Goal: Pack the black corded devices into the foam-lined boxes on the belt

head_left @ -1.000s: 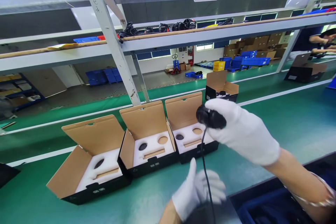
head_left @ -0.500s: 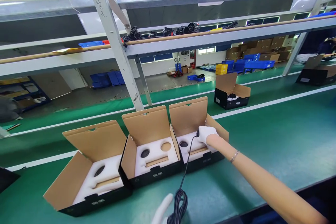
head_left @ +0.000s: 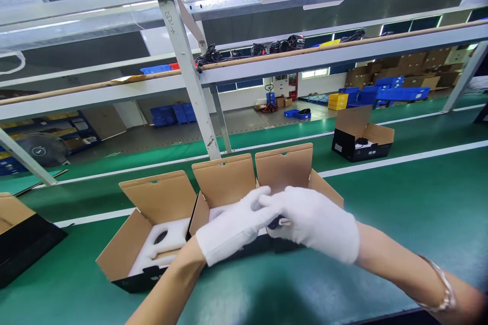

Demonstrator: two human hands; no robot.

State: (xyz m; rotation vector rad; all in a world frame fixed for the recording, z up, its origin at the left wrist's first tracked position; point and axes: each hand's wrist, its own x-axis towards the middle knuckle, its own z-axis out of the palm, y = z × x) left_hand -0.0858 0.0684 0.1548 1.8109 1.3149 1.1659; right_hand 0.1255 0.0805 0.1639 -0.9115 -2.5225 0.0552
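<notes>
Together, two hands (head_left: 316,226) over three boxes (head_left: 158,198)

Gloved left hand (head_left: 232,228) and right hand (head_left: 316,223) meet toward six o'clock, hiding the insides of the middle box (head_left: 224,180) and right box (head_left: 284,167). Only a dark sliver (head_left: 275,223) shows between them. At nine o'clock, the frame crops a black box (head_left: 26,241).

Right: green belt (head_left: 415,198) lies open.
Behind: raised box lids (head_left: 224,179) wall off the back, steel post (head_left: 192,81) beyond.
Left: black box (head_left: 26,238) crowds the edge.
</notes>
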